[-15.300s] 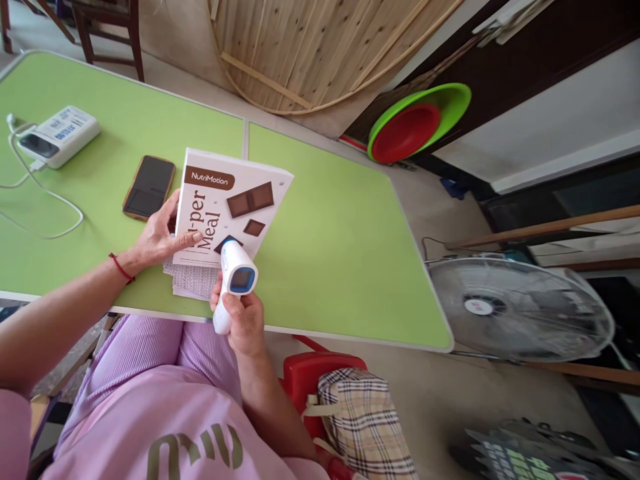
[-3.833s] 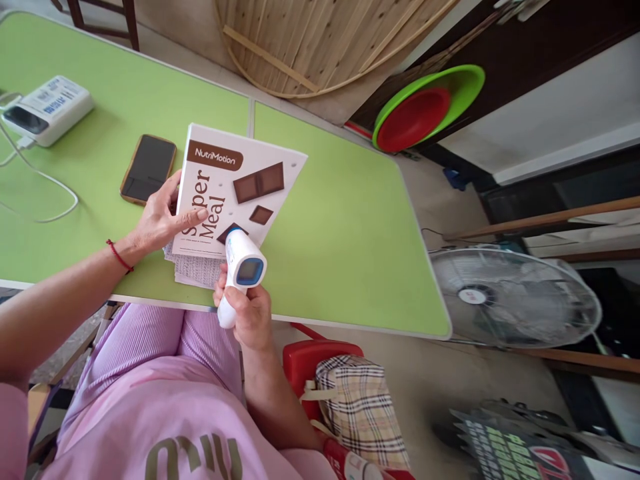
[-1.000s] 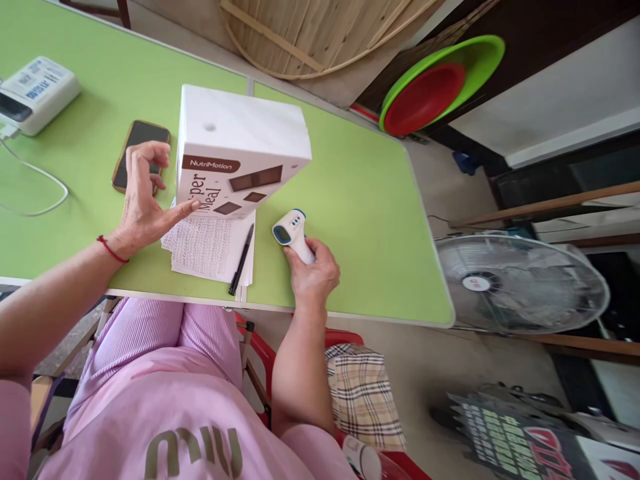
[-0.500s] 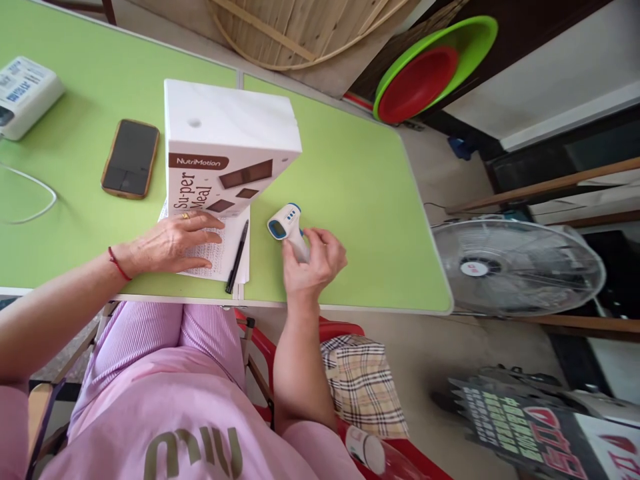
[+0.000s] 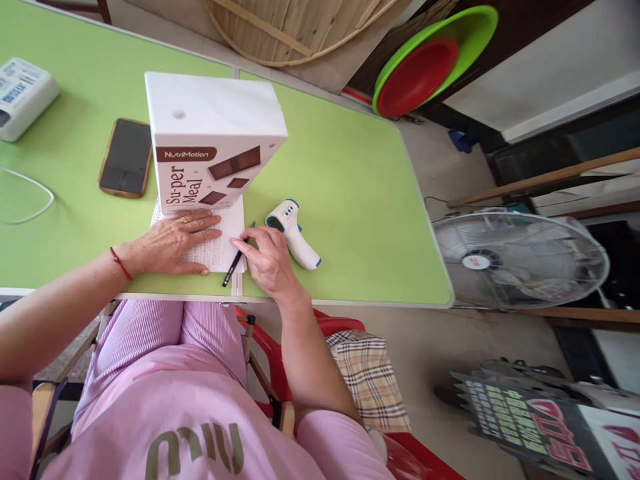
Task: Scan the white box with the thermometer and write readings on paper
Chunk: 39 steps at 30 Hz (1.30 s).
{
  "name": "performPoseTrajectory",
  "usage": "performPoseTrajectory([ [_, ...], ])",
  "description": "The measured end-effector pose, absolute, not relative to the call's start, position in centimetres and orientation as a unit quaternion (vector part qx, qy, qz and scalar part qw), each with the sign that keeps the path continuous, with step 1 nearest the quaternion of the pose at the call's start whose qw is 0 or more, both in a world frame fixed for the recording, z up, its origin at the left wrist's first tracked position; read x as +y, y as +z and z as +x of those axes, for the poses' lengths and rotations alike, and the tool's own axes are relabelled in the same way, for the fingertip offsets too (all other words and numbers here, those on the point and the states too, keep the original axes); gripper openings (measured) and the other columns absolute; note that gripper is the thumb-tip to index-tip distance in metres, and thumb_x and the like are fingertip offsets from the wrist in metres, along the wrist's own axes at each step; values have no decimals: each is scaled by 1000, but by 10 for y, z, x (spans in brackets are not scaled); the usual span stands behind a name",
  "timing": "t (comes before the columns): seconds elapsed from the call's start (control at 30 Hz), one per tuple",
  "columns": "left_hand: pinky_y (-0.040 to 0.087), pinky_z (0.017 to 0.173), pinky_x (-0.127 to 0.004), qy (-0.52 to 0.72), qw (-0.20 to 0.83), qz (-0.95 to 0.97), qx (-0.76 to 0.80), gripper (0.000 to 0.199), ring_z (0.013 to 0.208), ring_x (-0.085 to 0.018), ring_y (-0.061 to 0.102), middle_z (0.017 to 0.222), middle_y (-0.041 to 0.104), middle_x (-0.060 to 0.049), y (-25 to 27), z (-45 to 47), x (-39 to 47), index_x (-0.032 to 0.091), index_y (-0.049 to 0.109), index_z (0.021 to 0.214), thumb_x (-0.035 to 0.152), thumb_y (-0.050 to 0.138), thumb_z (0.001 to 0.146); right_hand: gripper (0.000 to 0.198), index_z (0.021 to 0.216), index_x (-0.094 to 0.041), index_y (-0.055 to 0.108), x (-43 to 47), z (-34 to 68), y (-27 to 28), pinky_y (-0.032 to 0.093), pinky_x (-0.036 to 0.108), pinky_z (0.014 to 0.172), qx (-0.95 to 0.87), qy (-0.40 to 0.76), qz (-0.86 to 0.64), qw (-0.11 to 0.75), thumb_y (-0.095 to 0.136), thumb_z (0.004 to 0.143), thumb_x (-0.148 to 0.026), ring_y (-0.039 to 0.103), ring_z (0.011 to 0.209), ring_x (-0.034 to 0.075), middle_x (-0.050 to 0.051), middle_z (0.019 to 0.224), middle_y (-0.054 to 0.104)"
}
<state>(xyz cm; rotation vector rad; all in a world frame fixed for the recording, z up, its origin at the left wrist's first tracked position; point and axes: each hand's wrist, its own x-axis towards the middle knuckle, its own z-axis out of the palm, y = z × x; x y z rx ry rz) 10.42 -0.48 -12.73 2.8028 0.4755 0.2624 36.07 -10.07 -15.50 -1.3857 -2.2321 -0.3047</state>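
My left hand (image 5: 183, 240) lies flat on a sheet of paper (image 5: 227, 257) covered in handwriting, its fingers spread. Just behind that hand a white Su-per Meal box (image 5: 200, 177) stands upright, covering the far part of the paper. At the paper's right edge, the thumb and fingers of my right hand (image 5: 267, 257) close around a black pen (image 5: 233, 267), which still lies along the sheet. A white and blue infrared thermometer (image 5: 297, 243) rests on the table right beside my right hand, with nothing holding it.
A phone (image 5: 126, 157) in a brown case lies left of the box on the green table (image 5: 350, 200). Farther left are a white device (image 5: 27, 97) and a white cable (image 5: 35, 217). A fan (image 5: 520, 260) stands past the table's right end.
My right hand has let go of the thermometer, which now lies on the table, and moved left onto the pen. The box appears slightly farther left.
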Motion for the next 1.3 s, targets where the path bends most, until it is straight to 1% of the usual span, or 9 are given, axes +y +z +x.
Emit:
performPoseTrajectory([
  [0.23,33,128,-47,81,139,969,189,72,154,-33,38,163,42,-19,-130,104,-5,11,50,151,55,68,96,23,98,-25,73,-99,368,-161,49,37,77,-783,-104,-533,304,52,100,-15,55,86,21,7,93,61],
  [0.37,34,127,-49,80,139,967,196,72,155,-36,37,163,42,-20,-130,106,-4,10,52,150,56,66,97,3,97,-25,61,-104,358,-159,54,36,73,-716,-66,-509,473,61,96,-23,63,83,20,3,90,62],
  [0.43,34,127,-51,87,142,967,193,72,154,-37,37,162,43,-22,-130,107,-4,8,52,149,55,67,97,4,96,-26,58,-110,346,-154,56,35,70,-656,20,-493,572,61,95,-25,66,75,18,0,84,62],
  [0.5,34,126,-52,95,147,966,190,72,154,-38,38,162,43,-23,-131,107,-5,7,52,149,53,68,96,8,97,-25,60,-117,331,-149,57,34,66,-599,140,-490,617,53,98,-27,67,68,17,-1,78,65],
  [0.6,35,126,-52,99,153,966,184,70,154,-38,38,163,41,-23,-133,107,-5,8,53,149,52,69,96,15,94,-23,66,-127,314,-147,57,32,64,-549,250,-526,599,52,95,-29,69,65,16,-1,72,69],
  [0.73,35,125,-54,107,162,965,176,68,154,-39,37,163,40,-23,-134,107,-4,12,54,148,53,69,96,7,83,-22,63,-134,304,-151,48,24,51,-503,263,-600,563,67,79,-26,56,52,11,-4,65,64],
  [0.8,35,125,-55,109,163,965,172,67,154,-39,38,163,41,-23,-134,107,-4,12,55,148,53,69,96,7,80,-22,61,-136,301,-151,43,23,46,-502,255,-615,552,67,76,-26,50,47,9,-6,62,60],
  [1.0,35,124,-55,102,158,967,170,65,154,-39,36,164,39,-23,-131,108,-4,13,56,146,53,69,97,13,75,-24,59,-136,300,-145,48,26,54,-586,191,-596,514,65,85,-30,56,53,12,-5,62,63],
  [1.3,34,125,-54,96,145,970,169,67,154,-39,36,164,39,-23,-132,109,-3,12,55,147,55,68,97,22,75,-25,58,-135,301,-143,47,27,54,-620,187,-608,459,60,91,-39,53,51,12,-4,60,62],
])
